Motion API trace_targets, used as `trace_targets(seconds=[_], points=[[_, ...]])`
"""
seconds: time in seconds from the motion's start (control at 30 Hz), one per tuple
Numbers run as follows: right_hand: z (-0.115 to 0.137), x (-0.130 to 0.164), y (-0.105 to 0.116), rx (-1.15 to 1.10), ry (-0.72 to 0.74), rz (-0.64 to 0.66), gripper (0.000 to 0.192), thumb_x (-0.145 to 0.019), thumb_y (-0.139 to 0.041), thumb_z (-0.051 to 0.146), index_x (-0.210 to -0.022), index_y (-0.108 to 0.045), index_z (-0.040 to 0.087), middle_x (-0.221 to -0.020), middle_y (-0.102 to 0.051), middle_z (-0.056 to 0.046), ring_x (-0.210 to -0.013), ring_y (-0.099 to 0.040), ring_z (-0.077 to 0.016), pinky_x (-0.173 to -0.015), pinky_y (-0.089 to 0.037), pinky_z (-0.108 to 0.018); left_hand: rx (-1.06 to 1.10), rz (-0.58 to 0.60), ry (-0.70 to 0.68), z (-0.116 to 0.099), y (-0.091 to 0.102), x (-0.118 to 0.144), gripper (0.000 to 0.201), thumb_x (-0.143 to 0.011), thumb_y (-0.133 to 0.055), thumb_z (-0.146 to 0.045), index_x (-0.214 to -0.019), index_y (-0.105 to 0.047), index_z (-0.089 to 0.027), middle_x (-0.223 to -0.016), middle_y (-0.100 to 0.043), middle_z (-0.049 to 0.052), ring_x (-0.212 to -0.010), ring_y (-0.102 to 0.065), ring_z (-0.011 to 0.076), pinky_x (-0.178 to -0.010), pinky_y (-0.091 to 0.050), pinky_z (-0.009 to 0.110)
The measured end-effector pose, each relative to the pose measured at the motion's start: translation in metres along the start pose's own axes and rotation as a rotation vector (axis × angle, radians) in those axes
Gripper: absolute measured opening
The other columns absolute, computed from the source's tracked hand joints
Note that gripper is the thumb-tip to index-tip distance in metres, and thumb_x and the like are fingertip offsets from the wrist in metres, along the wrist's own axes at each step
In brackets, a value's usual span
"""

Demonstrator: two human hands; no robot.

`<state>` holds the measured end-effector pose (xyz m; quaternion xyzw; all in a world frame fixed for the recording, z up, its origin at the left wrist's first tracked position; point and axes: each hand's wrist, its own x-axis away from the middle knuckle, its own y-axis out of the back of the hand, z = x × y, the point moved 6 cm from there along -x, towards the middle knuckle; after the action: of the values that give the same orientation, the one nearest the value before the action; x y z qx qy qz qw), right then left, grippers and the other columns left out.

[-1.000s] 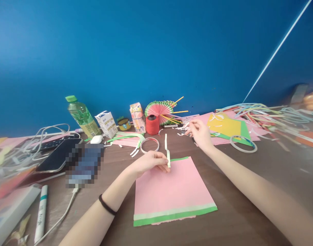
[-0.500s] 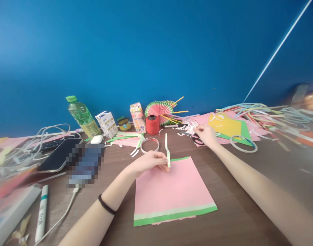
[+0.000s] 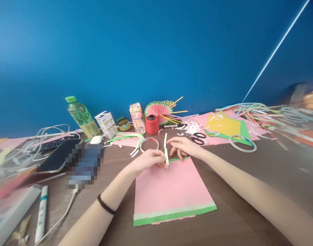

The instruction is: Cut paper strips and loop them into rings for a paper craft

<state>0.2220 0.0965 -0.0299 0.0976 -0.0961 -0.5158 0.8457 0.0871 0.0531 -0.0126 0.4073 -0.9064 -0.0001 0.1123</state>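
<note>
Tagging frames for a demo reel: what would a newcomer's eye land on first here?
The pink paper sheet with green edge bands lies mid-table, in front of the person. At its far edge the left hand pinches a pale green paper strip upright, and the right hand hovers just beside it. Behind them, against the blue wall, stand a red thread spool and a folded paper fan.

Light was bright and even, with only soft shadows under the forearms. The wide lens bent the edges, where cables (image 3: 30,143) and paper strips (image 3: 269,114) blurred; a pixelated patch (image 3: 84,165) masked one spot.
</note>
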Motion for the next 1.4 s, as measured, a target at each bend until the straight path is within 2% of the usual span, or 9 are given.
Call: trace_targets(seconds=[0.07, 0.17, 0.33, 0.57, 0.7, 1.0, 1.2, 1.3, 1.4], points=[[0.000, 0.000, -0.010, -0.096, -0.003, 0.018, 0.028, -0.079, -0.045, 0.035, -0.097, -0.056, 0.017, -0.085, -0.068, -0.008, -0.042, -0.059, -0.0100, -0.033, -0.031, -0.017, -0.002, 0.011, -0.002, -0.001, -0.002, 0.001, 0.015, -0.072, -0.054, -0.028, -0.070, -0.060, -0.015, -0.070, -0.066, 0.005, -0.069, -0.061, 0.0144, -0.072, -0.047, 0.028], [0.003, 0.000, -0.006, -0.184, 0.054, -0.097, 0.023, -0.076, -0.052, 0.033, -0.089, -0.060, 0.016, -0.096, -0.066, -0.009, -0.053, -0.064, -0.0128, -0.039, -0.040, -0.019, -0.051, 0.005, 0.001, -0.003, -0.006, 0.002, 0.014, -0.072, -0.053, -0.027, -0.069, -0.060, -0.015, -0.070, -0.066, 0.004, -0.069, -0.061, 0.0143, -0.071, -0.046, 0.028], [0.012, 0.003, 0.015, -0.206, 0.185, -0.344, 0.020, -0.072, -0.057, 0.030, -0.084, -0.060, 0.015, -0.089, -0.068, -0.008, -0.059, -0.066, -0.0154, -0.043, -0.043, -0.020, -0.188, -0.122, 0.010, -0.001, -0.003, 0.000, 0.014, -0.072, -0.049, -0.023, -0.069, -0.060, -0.016, -0.067, -0.066, 0.003, -0.067, -0.061, 0.0145, -0.068, -0.046, 0.026], [0.022, 0.013, 0.030, -0.171, 0.289, -0.566, 0.020, -0.070, -0.059, 0.033, -0.080, -0.060, 0.015, -0.086, -0.069, -0.008, -0.064, -0.066, -0.0174, -0.049, -0.046, -0.023, -0.046, -0.244, 0.091, 0.009, 0.015, -0.003, 0.023, -0.072, -0.052, -0.038, -0.075, -0.058, -0.015, -0.073, -0.068, 0.006, -0.069, -0.062, 0.0152, -0.068, -0.045, 0.028], [0.027, 0.015, 0.029, -0.158, 0.318, -0.573, 0.022, -0.069, -0.060, 0.035, -0.081, -0.061, 0.016, -0.085, -0.069, -0.008, -0.067, -0.066, -0.0188, -0.052, -0.049, -0.026, -0.047, -0.305, 0.136, 0.010, 0.022, -0.001, 0.027, -0.070, -0.055, -0.042, -0.075, -0.057, -0.016, -0.081, -0.069, 0.007, -0.072, -0.062, 0.0150, -0.071, -0.044, 0.028], [0.041, 0.022, 0.021, -0.154, 0.363, -0.560, 0.022, -0.070, -0.061, 0.035, -0.082, -0.061, 0.017, -0.080, -0.069, -0.006, -0.071, -0.065, -0.0188, -0.056, -0.050, -0.027, -0.010, -0.432, 0.098, 0.013, 0.035, -0.001, 0.027, -0.071, -0.052, -0.039, -0.082, -0.060, -0.016, -0.088, -0.068, 0.007, -0.074, -0.061, 0.0152, -0.072, -0.043, 0.029], [0.045, 0.024, 0.008, -0.158, 0.381, -0.480, 0.020, -0.070, -0.061, 0.032, -0.084, -0.061, 0.018, -0.083, -0.068, -0.005, -0.077, -0.064, -0.0187, -0.062, -0.053, -0.029, -0.029, -0.284, -0.090, -0.011, 0.015, 0.001, 0.031, -0.077, -0.047, -0.038, -0.093, -0.063, -0.017, -0.093, -0.067, 0.007, -0.093, -0.059, 0.0201, -0.084, -0.041, 0.032], [0.046, 0.024, 0.004, -0.146, 0.379, -0.454, 0.020, -0.069, -0.061, 0.031, -0.083, -0.061, 0.018, -0.086, -0.068, -0.005, -0.081, -0.064, -0.0193, -0.066, -0.053, -0.030, -0.030, -0.239, -0.111, -0.017, 0.007, 0.003, 0.024, -0.075, -0.051, -0.032, -0.087, -0.064, -0.016, -0.088, -0.068, 0.006, -0.088, -0.060, 0.0198, -0.084, -0.043, 0.031], [0.047, 0.024, 0.002, -0.135, 0.371, -0.423, 0.022, -0.071, -0.059, 0.032, -0.088, -0.061, 0.017, -0.087, -0.067, -0.006, -0.078, -0.064, -0.0195, -0.062, -0.053, -0.029, -0.020, -0.261, -0.093, -0.017, 0.006, 0.004, 0.020, -0.074, -0.052, -0.030, -0.080, -0.064, -0.015, -0.082, -0.069, 0.006, -0.081, -0.062, 0.0191, -0.080, -0.046, 0.031]])
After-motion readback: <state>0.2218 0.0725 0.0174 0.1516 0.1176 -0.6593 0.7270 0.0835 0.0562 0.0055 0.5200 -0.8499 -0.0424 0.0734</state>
